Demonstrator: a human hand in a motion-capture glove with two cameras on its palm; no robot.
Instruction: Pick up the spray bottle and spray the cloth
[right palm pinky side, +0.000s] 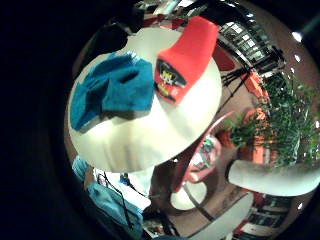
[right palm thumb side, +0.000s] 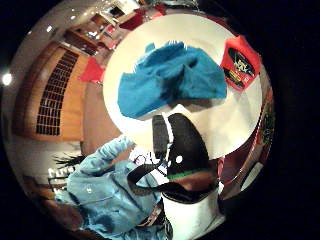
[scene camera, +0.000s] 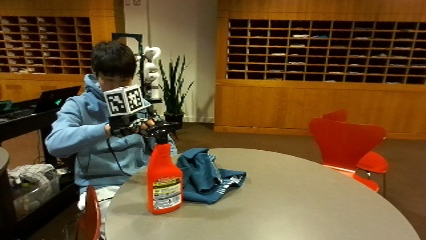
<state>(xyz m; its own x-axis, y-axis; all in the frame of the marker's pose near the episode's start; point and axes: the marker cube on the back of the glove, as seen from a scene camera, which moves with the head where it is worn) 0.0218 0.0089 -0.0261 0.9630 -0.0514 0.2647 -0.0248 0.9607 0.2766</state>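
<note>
Hands first: our gloved right hand (scene camera: 130, 127) hangs in the air behind the bottle (scene camera: 164, 181), raised near chest height and not touching it. We cannot tell from any view whether its fingers are spread or curled; the outside view shows it only as a dark shape behind the bottle's black trigger head. The bare hand seems to be up beside it, though we cannot make out what it is doing.

Nearest the camera in the outside view, the bottle stands upright on the tabletop (scene camera: 299, 200), close to our edge. It is orange-red with a label on the front, and its trigger head sits at the top, so a grasp around the neck looks the natural way in. Both palm views look down on the tabletop from above, which fits a hand held over the things and not yet on them: the bottle (right palm pinky side: 185, 57) shows as a red shape beside the cloth, with open tabletop around it.

Just behind and beside the bottle lies the cloth (scene camera: 206, 175), blue and bunched into a loose heap, touching or nearly touching the bottle's base. It sits where 1 short swing of the nozzle would reach it, so we judge no repositioning is needed. The thumb-side view shows the cloth (right palm thumb side: 170, 80) spread in folds with the bottle (right palm thumb side: 240, 62) at its side.

Farther off, 1 red chair (scene camera: 346, 142) stands by the tabletop's far side.

We judge the pickup not yet begun.
</note>
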